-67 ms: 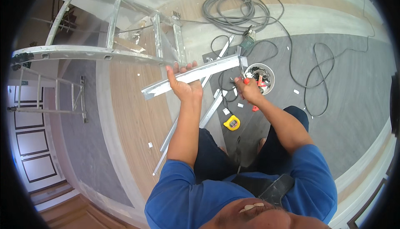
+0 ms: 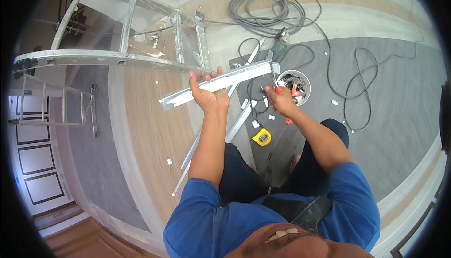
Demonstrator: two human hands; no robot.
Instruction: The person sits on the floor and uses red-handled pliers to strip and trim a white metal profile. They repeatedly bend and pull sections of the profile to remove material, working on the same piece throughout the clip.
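My left hand (image 2: 210, 93), palm up, grips a long pale metal profile (image 2: 235, 78) with fingers behind it and the thumb at its left. White smears cover the profile, which slants up to the right. At its far right end are the jaws of red-handled snips (image 2: 274, 78), held in my right hand (image 2: 283, 101); my fingers hide much of the handles. Just right of the snips stands a white bucket (image 2: 307, 91) with dark and white residue and red-handled tools in it. A yellow tape measure (image 2: 262, 137) lies on the floor below my right hand.
A green power tool (image 2: 280, 46) lies beyond the profile, near a coiled grey cable (image 2: 239, 14). An aluminium ladder (image 2: 94, 57) is at the upper left. More metal strips (image 2: 239, 122) lie between my arms and beside my left leg. White scraps (image 2: 271, 117) dot the floor.
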